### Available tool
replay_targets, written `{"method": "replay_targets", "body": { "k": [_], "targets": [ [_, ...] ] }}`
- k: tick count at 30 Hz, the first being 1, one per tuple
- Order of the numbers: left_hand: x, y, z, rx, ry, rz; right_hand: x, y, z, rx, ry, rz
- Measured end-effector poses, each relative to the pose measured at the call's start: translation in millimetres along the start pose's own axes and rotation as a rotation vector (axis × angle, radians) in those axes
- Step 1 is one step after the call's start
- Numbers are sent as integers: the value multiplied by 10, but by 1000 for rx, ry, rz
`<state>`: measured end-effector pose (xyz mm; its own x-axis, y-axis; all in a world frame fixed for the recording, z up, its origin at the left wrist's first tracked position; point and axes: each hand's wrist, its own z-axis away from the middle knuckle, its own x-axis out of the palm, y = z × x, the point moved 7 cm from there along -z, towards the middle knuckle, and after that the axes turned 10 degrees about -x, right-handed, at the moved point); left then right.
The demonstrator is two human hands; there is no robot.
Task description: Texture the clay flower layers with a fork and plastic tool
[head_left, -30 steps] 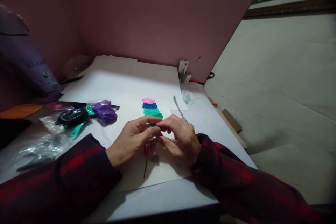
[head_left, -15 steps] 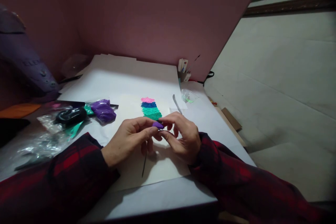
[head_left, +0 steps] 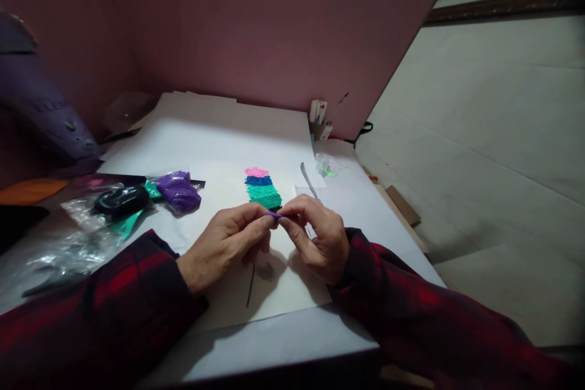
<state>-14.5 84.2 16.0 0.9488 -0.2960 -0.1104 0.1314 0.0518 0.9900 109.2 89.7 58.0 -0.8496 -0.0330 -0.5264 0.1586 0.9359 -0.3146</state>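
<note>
Between the fingertips of my left hand [head_left: 228,244] and my right hand [head_left: 317,234] is a small thin piece of purple modelling clay [head_left: 275,215]. Both hands pinch it, one at each end, just above the paper. Just beyond it, a textured strip of clay in pink, dark blue and green [head_left: 264,194] is spread on the cream sheet [head_left: 292,304]; its near end is partly behind my fingers. A thin dark stick [head_left: 250,286] points down toward me below my left fingers; its upper end is hidden, so I cannot tell whether it is held.
A bagged purple clay lump [head_left: 178,192] and black clay in a plastic bag [head_left: 121,200] lie on the left. A grey modelling tool [head_left: 308,178] rests right of the strip. White boxes with pens [head_left: 319,113] stand by the wall. A purple bottle-like container [head_left: 50,97] is far left.
The purple clay was a wider lump at my left fingertips; now it is thin and stretched between both hands. My right fingertips have closed onto its end.
</note>
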Motion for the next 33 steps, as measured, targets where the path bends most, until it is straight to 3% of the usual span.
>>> {"method": "replay_targets", "body": {
  "k": [5, 10, 15, 19, 22, 27, 33],
  "targets": [
    [-116, 72, 4, 26, 161, 51, -62, 82, 59, 167, 64, 25],
    [-210, 67, 10, 1, 292, 108, -47, 172, 100, 245, 70, 28],
    [-135, 34, -24, 1, 190, 188, 24, 216, 95, 234, 42, -44],
    [-80, -12, -45, -7, 111, 203, 53, 119, 52, 108, 20, -115],
    [-80, -55, -48, -49, 110, 154, 60, 64, 43, 47, 11, -156],
    [-86, -54, -40, -81, 118, 87, 61, 107, 71, 94, 17, -116],
    [-30, -37, -27, -69, 42, 35, 51, 23, 43, -19, 25, -72]
  ]
}}
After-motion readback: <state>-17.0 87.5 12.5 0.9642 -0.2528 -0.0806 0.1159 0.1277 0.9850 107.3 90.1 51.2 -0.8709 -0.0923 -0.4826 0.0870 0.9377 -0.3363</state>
